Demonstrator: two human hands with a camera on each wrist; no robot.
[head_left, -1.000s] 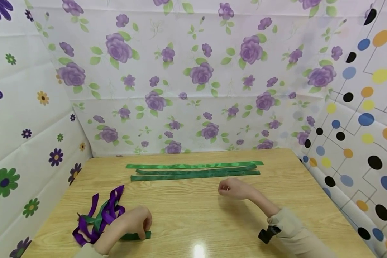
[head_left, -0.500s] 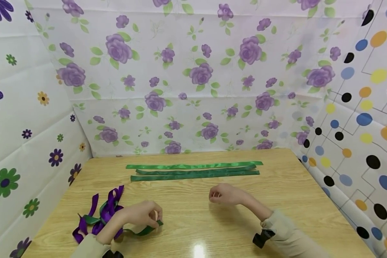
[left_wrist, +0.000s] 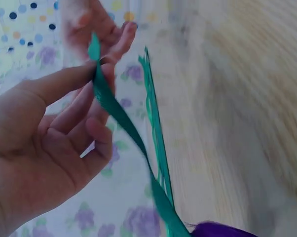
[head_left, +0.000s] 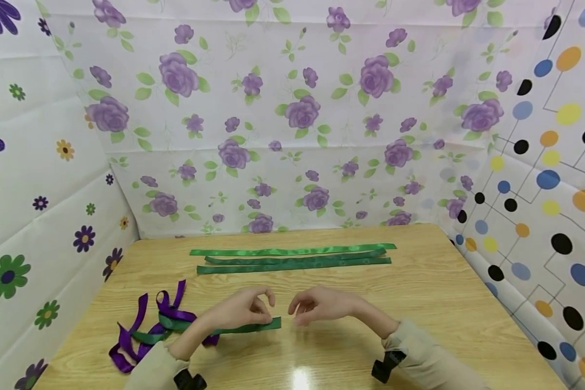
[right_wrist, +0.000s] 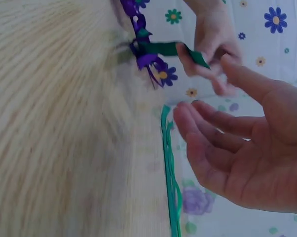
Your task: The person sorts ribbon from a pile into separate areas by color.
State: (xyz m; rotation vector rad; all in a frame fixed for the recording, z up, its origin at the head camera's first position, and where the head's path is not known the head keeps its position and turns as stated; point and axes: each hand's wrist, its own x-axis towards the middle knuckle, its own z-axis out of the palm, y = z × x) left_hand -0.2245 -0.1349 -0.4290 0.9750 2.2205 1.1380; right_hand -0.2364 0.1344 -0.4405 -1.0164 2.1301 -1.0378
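Note:
My left hand (head_left: 241,310) pinches a dark green ribbon (left_wrist: 120,116) between thumb and fingers, close to its end. From there the ribbon trails back into a tangle of purple ribbons (head_left: 125,346) with some green among them, on the left of the table. Just across a small gap, my right hand (head_left: 324,304) faces that free end. Its fingers (right_wrist: 210,170) are loosely bent with the thumb apart, and nothing is between them. In the right wrist view the ribbon end sticks out past the left fingers.
Several green ribbons (head_left: 292,264) lie stretched side by side across the back of the wooden table (head_left: 370,346). A flowered cloth (head_left: 273,135) hangs behind it. Patterned cloths also hang at the left and right sides.
My left hand has lifted and moved right, drawing the green ribbon out of the tangle. My right hand has come left towards it, and the purple ribbons have shifted a little.

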